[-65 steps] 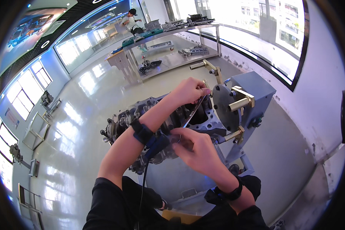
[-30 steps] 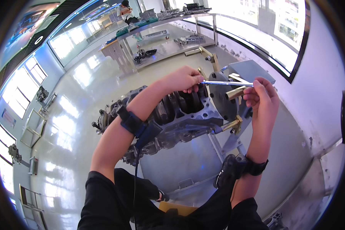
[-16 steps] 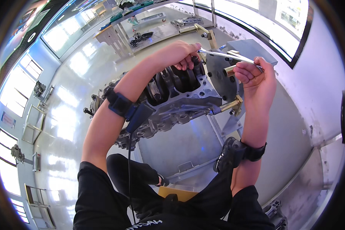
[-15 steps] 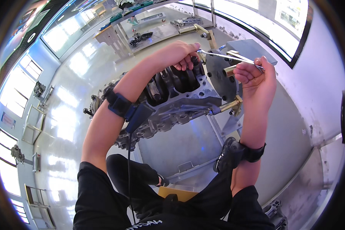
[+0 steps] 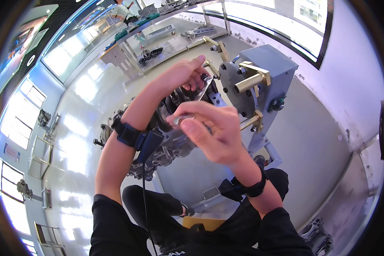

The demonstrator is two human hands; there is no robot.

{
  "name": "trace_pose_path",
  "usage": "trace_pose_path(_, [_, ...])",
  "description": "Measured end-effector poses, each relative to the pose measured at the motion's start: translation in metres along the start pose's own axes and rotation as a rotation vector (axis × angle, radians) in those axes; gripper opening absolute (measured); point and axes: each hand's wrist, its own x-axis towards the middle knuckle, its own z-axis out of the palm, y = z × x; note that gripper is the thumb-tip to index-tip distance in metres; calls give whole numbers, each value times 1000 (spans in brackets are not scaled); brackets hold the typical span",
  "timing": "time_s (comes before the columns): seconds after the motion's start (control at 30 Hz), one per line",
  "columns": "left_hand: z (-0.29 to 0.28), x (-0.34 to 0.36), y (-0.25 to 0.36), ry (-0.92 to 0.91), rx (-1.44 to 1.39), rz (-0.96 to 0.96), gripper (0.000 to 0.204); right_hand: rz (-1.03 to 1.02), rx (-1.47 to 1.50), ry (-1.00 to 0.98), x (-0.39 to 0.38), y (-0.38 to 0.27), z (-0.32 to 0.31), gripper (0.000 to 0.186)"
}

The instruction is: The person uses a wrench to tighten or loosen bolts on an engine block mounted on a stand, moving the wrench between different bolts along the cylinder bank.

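Note:
My right hand (image 5: 213, 134) grips the near end of a long silver wrench (image 5: 205, 90) with bent thumb and fingers, low over the dark grey engine block (image 5: 175, 145). The wrench slants away toward the far right part of the block's open top. My left hand (image 5: 187, 74) is there, fingers curled beside the wrench's far end; what they hold, if anything, is hidden. Just right of both hands, the block's round mounting plate (image 5: 231, 89) carries brass-coloured arms (image 5: 251, 81) on a grey stand (image 5: 271, 72).
A metal workbench (image 5: 175, 51) with green trays and parts stands behind, a person (image 5: 126, 15) beside it. Another engine on a stand (image 5: 24, 190) is at far left. A window and white wall (image 5: 345, 85) border the right side. A metal casting (image 5: 315, 234) lies at lower right.
My right hand has swung left and down from beside the brass arms to over the block, turning the wrench from nearly level to slanting toward me. My left hand has moved slightly left and down.

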Motion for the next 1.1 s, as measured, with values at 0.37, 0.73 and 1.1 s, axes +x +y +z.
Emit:
trace_pose_path(0.37, [3, -2, 3, 22, 43, 38, 62, -395, -302, 131, -8, 30, 28, 22])
trace_pose_path(0.73, [1, -4, 4, -18, 48, 40, 51, -433, -325, 137, -8, 41, 37, 23])
trace_pose_path(1.1, [3, 1, -1, 12, 119, 32, 33, -495, -461, 139, -7, 42, 24, 19])
